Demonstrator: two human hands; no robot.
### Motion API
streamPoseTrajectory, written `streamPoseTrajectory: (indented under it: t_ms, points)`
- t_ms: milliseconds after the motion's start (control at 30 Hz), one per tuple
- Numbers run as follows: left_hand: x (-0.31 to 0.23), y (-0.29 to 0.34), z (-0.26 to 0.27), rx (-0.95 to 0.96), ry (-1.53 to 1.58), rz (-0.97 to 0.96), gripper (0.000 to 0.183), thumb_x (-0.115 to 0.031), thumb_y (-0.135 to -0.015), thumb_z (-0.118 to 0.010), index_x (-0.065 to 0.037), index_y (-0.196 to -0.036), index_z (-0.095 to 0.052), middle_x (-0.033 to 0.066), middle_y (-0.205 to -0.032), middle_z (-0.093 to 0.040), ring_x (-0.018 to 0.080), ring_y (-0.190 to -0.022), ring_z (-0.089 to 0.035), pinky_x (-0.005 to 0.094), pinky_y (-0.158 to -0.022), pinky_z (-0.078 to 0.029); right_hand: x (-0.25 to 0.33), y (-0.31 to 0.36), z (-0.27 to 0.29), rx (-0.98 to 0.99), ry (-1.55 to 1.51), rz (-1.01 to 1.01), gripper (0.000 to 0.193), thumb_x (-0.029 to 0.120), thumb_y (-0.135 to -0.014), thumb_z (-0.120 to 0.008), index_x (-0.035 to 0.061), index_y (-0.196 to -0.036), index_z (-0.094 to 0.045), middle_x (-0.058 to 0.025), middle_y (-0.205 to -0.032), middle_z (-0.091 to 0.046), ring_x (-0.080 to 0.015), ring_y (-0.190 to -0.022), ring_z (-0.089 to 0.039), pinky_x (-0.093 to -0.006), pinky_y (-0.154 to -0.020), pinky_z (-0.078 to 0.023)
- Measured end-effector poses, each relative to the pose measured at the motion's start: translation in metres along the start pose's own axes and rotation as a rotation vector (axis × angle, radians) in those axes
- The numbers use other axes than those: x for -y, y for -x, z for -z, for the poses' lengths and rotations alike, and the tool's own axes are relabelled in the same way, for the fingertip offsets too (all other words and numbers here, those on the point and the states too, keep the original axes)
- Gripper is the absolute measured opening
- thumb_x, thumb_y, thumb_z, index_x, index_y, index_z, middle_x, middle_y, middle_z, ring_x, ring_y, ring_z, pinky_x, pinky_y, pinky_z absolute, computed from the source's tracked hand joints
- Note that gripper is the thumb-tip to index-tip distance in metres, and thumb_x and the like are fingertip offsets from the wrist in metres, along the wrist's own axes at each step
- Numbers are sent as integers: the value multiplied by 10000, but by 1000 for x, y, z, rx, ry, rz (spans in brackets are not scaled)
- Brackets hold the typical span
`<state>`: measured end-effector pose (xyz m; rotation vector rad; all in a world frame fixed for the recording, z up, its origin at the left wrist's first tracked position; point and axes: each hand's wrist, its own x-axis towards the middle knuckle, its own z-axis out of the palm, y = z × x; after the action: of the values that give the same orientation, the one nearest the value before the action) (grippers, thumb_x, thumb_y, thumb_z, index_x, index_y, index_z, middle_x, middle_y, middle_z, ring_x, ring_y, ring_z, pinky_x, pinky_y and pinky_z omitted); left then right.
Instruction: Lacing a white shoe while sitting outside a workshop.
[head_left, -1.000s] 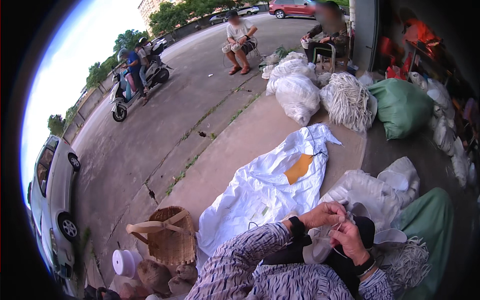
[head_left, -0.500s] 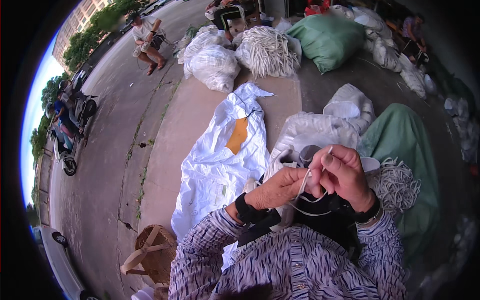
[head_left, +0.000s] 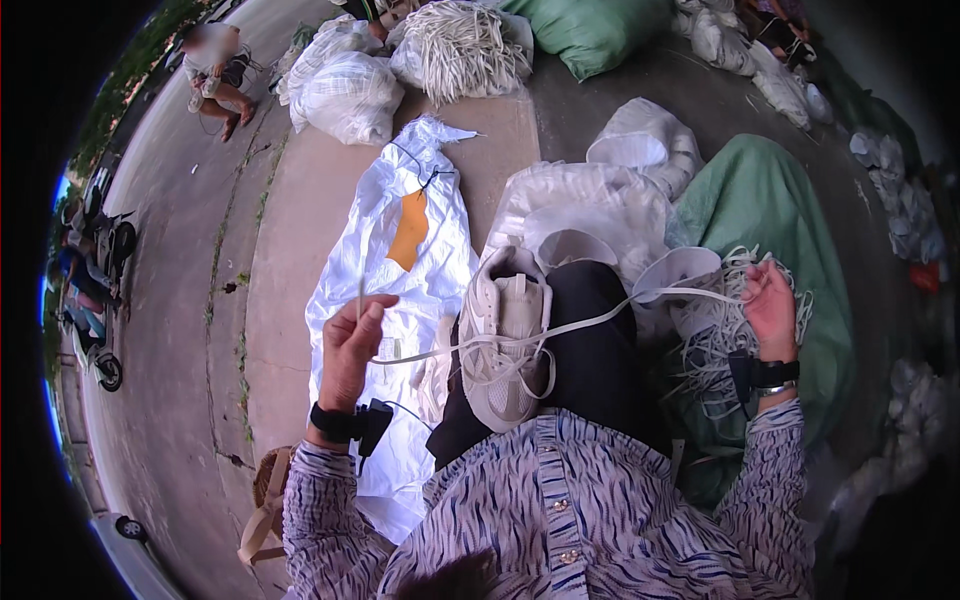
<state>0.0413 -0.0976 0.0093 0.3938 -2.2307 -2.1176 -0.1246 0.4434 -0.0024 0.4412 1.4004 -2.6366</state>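
Note:
A beige-grey sneaker (head_left: 512,385) rests on my lap, toe toward me. A pale flat shoelace (head_left: 595,320) crosses its front and stretches out to both sides. Away to the left, my left hand (head_left: 348,345) pinches one end, whose tip sticks up above the fingers. Far off to the right, my right hand (head_left: 770,312) holds the other end between closed fingers. Behind that hand lies a heap of loose pale laces (head_left: 705,355) on a green sack (head_left: 765,200). Part of another light shoe (head_left: 436,375) shows left of the sneaker.
A white woven sheet (head_left: 345,275) with an orange-yellow piece (head_left: 408,232) lies on the ground at left. Clear plastic bags (head_left: 580,205) stand ahead. A wicker basket (head_left: 268,480) sits low left. Beyond are stuffed bags (head_left: 350,100), a seated person (head_left: 215,75) and scooters (head_left: 108,250).
My hands were together in front of me, fingering the lace; now they are spread wide with the lace drawn out between them. The sneaker has come into clear view as my gaze tilted down.

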Motion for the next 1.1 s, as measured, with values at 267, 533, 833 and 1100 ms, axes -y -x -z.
streamPoseTrajectory:
  t_ms: [267,533,833,1100]
  points:
    - [-27,25,-121,299,-880,-460,304,-148,-670,-689,-145,-966,-625,33,-829,-616,230,-766,-614,341,-632,-499,-106,71,-167,760,964,20,204,189,-935,-453,12,-879,-537,-75,-725,-622,-136,-453,-561,-247,-421,-419]
    - [-36,2,-123,325,-1114,-540,155,-142,-670,-689,-145,-823,-665,43,-737,-579,244,-698,-592,335,-599,-485,-113,64,-172,787,1066,-166,211,172,-933,-444,-2,-873,-548,-82,-687,-613,-80,-401,-474,-211,-367,-366]
    - [-32,-24,-93,719,-537,54,296,-303,-841,-633,-20,-918,-672,81,-705,-622,157,-637,-556,304,-595,-444,-105,46,-158,745,807,-243,214,203,-910,-512,13,-849,-589,15,-576,-492,-18,-406,-384,-163,-349,-264]
    - [1,-17,-93,613,8,199,183,-182,-850,-659,-2,-855,-628,-33,-700,-567,52,-668,-487,216,-618,-408,-86,36,-103,593,789,-246,141,199,-868,-594,58,-869,-609,86,-566,-424,7,-421,-329,-165,-366,-215]
